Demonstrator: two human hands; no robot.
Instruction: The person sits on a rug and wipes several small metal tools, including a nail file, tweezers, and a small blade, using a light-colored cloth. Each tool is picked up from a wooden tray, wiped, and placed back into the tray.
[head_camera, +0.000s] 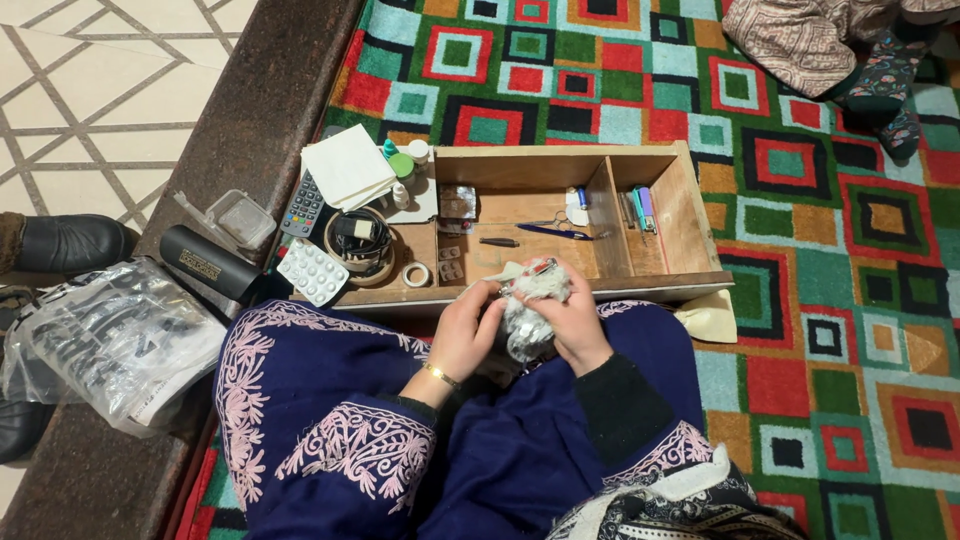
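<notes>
Both my hands hold a crumpled bundle of silvery foil packs (528, 305) over my lap, just in front of a wooden drawer (690, 215) set on a patterned carpet. My left hand (468, 328) grips the bundle's left side. My right hand (578, 325) cups its right side. Something small and red pokes out of the bundle's top. Inside the drawer lie blue-handled scissors (555, 231), a dark pen-like stick (498, 242) and pens (641, 208) in the right compartment.
Left of the drawer lie a white pill blister (313, 271), tape rolls (416, 274), a calculator (304, 205), white paper (347, 166), a black tube (210, 262), a clear plastic box (240, 217) and a plastic bag (110, 340). Another person's socked feet (885, 85) rest at the top right.
</notes>
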